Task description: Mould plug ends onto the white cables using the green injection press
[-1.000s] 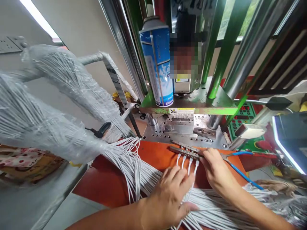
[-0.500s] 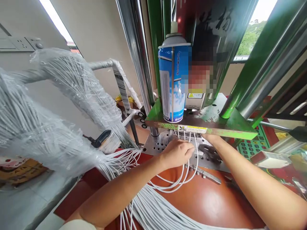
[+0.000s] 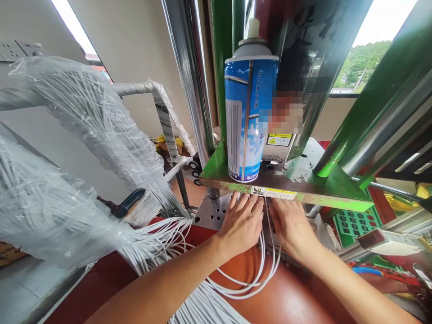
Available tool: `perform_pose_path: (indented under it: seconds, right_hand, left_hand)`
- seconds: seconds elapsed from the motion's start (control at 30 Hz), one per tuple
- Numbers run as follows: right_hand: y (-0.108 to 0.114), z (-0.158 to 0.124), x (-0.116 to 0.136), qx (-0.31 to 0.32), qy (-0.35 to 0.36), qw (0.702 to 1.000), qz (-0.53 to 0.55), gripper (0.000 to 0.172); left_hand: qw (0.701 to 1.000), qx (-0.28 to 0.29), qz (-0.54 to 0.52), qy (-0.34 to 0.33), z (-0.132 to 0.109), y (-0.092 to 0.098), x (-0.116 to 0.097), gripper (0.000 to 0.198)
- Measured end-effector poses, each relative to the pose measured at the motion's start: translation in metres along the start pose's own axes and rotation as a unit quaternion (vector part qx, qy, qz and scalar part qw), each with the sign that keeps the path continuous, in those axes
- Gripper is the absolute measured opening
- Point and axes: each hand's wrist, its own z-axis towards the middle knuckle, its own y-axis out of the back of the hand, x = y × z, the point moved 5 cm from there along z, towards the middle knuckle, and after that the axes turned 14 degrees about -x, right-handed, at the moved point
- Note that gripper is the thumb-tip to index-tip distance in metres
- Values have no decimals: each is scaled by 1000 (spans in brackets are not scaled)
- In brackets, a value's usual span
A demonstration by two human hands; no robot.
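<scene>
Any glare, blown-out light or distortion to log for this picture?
Head view: pale glare on the red-brown tabletop; head view: blown-out sky through the upper-right window; head view: the left chrome column leans, probably wide-angle distortion; head view: a pixelated block beside the blue can.

Single head view (quite near), facing forward, down over hands [image 3: 242, 222].

White cables [image 3: 205, 303] looked smoothly plastic-sheathed, wrapping [image 3: 118, 135] was crinkled, shiny plastic film, spray can [image 3: 243, 121] was glossy printed metal, column [image 3: 189, 67] gleamed like polished metal, green plate [image 3: 216, 168] was metal with chipped paint, tabletop [image 3: 297, 297] shone smooth and glossy
</scene>
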Motion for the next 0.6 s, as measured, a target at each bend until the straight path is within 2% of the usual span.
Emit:
perform_pose_path:
  seconds: [0.13,0.3,0.43,0.53,0.6]
  right_hand:
    - [-4,-21,31,33,48,993,-100,56]
    - [-23,-11,28,52,-1,990,-128,45]
    - [-24,-2,22,35,-4,992,-119,47]
    - [-1,-9,17,24,3,994,-106,48]
    - [28,-35,14,11,5,996,-88,53]
  left_hand:
    - [999,27,18,-3,-2,-6,-2,50]
    - [1000,18,-21,5,5,-20,2,44]
    - [1000,5,-18,10,9,-27,3,45]
    - [999,16,-30,18,8,-10,7,51]
    - [998,29,-51,14,-6,19,13,56]
